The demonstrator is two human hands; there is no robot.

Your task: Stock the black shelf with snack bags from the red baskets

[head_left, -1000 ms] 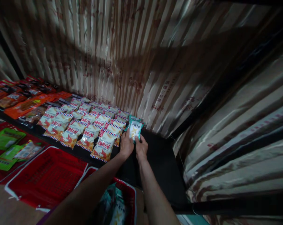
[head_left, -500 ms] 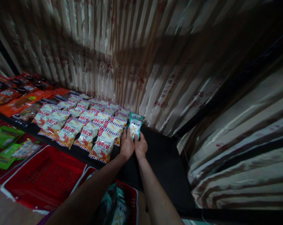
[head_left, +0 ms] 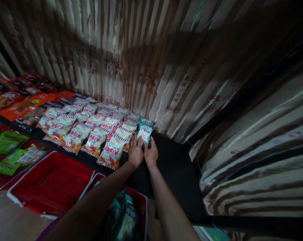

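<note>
A small green and white snack packet (head_left: 145,134) is between my two hands on the black shelf (head_left: 176,170). My left hand (head_left: 135,152) grips its left side, thumb on the front. From the right, my right hand (head_left: 150,153) holds the lower right edge. Behind it leans another green packet (head_left: 146,121), mostly covered. Left of my hands stand rows of white snack packets (head_left: 111,151) with red lettering and striped edges. More green packets (head_left: 127,221) lie in a red basket (head_left: 143,207) below my forearms, partly hidden by the left one.
Orange snack packs (head_left: 25,105) lie at the shelf's left end. Another red basket (head_left: 53,184) sits below the shelf front, beside a basket holding green pouches (head_left: 7,142). A patterned curtain (head_left: 146,60) hangs behind. A thin wire (head_left: 200,164) dangles at the right.
The front green packet sits slightly higher, against the one behind, with both hands still on it. The whole view has shifted a little.
</note>
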